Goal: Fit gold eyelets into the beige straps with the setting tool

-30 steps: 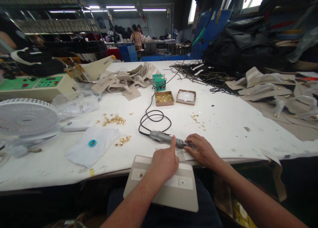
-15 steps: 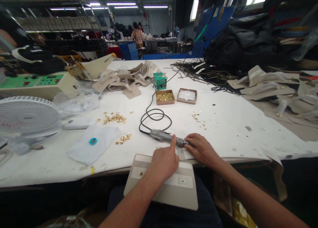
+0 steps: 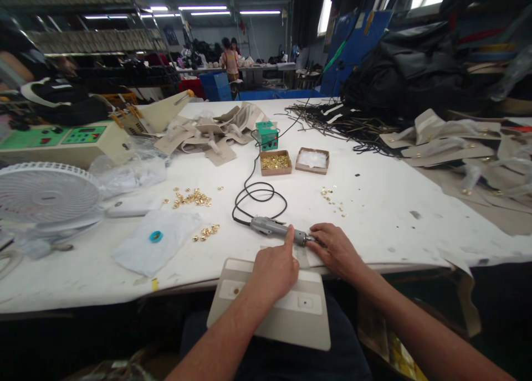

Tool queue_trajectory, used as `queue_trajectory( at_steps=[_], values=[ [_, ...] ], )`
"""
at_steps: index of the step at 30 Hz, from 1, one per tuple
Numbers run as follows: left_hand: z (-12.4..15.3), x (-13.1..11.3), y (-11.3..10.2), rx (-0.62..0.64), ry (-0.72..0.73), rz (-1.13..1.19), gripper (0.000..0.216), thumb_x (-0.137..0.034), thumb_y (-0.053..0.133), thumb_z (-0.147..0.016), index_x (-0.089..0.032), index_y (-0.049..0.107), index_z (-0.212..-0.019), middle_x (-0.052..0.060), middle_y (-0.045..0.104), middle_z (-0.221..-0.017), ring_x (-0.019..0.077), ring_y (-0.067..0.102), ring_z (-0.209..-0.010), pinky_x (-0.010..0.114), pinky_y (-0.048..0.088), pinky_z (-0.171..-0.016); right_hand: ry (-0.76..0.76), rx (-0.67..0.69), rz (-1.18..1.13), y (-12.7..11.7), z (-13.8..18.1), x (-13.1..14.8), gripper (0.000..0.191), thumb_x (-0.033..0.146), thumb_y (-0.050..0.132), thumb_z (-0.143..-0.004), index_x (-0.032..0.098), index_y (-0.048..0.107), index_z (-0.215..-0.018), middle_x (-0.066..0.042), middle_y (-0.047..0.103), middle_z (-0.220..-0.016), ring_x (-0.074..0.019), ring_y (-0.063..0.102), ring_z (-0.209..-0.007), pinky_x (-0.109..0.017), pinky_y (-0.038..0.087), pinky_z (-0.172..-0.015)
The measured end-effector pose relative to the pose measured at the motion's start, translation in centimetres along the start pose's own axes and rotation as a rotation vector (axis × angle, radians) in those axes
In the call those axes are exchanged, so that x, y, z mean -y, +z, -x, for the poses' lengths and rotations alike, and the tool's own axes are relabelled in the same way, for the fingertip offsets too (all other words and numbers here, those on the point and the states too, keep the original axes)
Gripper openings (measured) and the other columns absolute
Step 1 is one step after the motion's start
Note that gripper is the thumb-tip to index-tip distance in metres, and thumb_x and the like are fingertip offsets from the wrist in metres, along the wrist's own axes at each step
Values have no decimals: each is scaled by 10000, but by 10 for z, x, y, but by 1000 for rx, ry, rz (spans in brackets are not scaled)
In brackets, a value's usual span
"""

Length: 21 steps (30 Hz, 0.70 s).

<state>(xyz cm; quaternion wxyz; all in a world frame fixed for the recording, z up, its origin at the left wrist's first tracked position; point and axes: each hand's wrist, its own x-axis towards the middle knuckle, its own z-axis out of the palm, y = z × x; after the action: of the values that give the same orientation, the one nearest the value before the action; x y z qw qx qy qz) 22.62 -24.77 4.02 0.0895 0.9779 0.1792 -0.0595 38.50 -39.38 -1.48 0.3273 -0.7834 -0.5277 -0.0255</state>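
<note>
Electric screwdriver (image 3: 270,226), grey, lay on the white surface (image 3: 366,209) near its front edge, just beyond the beige panel (image 3: 297,331). Handling, as judged: moderately heavy for its girth, rigid throughout, casing smooth but not notably slippery, sturdy; narrow tip end probably the more delicate part. Black cord (image 3: 241,222), flexible, loosely looped, likely to drag a little on the rear. Best hold judged to be round the thick middle of the barrel, clear of the cord entry and of what looked like a lever on the far side.

Left hand (image 3: 274,273): index finger extended against the barrel, remaining fingers curled, not wrapped round it; whether they enclosed anything could not be told. Right hand (image 3: 337,251): fingers bent and bunched at the tip end; whether they pinched it could not be told.

Orientation: long axis near horizontal, running left to right across the person's front, slanted slightly nearer at the right. Tip pointed right, cord end left.
</note>
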Motion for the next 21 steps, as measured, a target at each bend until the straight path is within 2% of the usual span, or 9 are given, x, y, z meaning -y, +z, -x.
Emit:
queue_trajectory(
  at_steps=[3, 6, 10, 12, 15, 18, 21],
  values=[
    [0, 0, 1, -6, 4, -3, 802, -270, 474, -941, -137, 185, -1678, 127, 816, -959, 333, 771, -852, 412, 558, -747, 4, -43, -42, 2, -2, 1, 46, 245, 709, -919, 220, 697, -956, -95, 705, -1082, -268, 665, -1006, -432, 514, -908],
    [0, 0, 0, -5, 1, 5, 795, -268, 475, -943, -141, 194, -1676, 124, 817, -962, 330, 770, -861, 411, 557, -752, 23, -82, -89, 2, -3, 3, 128, 227, 747, -868, 215, 667, -967, -89, 685, -1037, -259, 657, -963, -408, 533, -859],
    [0, 0, 0, -3, 0, 12, 790, -274, 478, -951, -139, 193, -1676, 130, 816, -965, 335, 771, -865, 420, 558, -753, 6, -55, -91, 0, -2, 4, 176, 273, 686, -930, 214, 703, -1095, -108, 677, -1125, -263, 662, -1011, -428, 536, -913],
    [0, 0, 0, -5, -3, 11, 789, -275, 477, -954, -141, 191, -1677, 133, 816, -967, 338, 771, -864, 426, 559, -754, 7, -37, -68, 1, -2, 4, 125, 270, 635, -967, 222, 718, -1046, -111, 678, -1150, -263, 666, -1017, -442, 529, -927],
    [0, 0, 1, -7, -3, 12, 794, -272, 479, -954, -150, 179, -1679, 133, 816, -976, 338, 771, -870, 429, 558, -764, 22, -48, -87, 3, -2, 5, 59, 223, 669, -920, 222, 682, -978, -103, 677, -1116, -265, 658, -1008, -440, 533, -905],
    [0, 0, 0, 5, -9, 15, 803, -267, 481, -952, -157, 167, -1682, 130, 815, -983, 340, 768, -884, 433, 559, -771, 34, -83, -129, 4, -3, 7, 138, 178, 700, -856, 222, 635, -969, -88, 660, -1045, -261, 647, -977, -416, 547, -861],
    [0, -1, -1, 17, -17, 16, 800, -272, 483, -954, -162, 169, -1682, 130, 813, -996, 333, 768, -896, 428, 559, -785, 36, -90, -123, 4, -3, 7, 243, 216, 719, -847, 212, 654, -1082, -104, 654, -1093, -270, 648, -1005, -430, 550, -891]
  ],
)
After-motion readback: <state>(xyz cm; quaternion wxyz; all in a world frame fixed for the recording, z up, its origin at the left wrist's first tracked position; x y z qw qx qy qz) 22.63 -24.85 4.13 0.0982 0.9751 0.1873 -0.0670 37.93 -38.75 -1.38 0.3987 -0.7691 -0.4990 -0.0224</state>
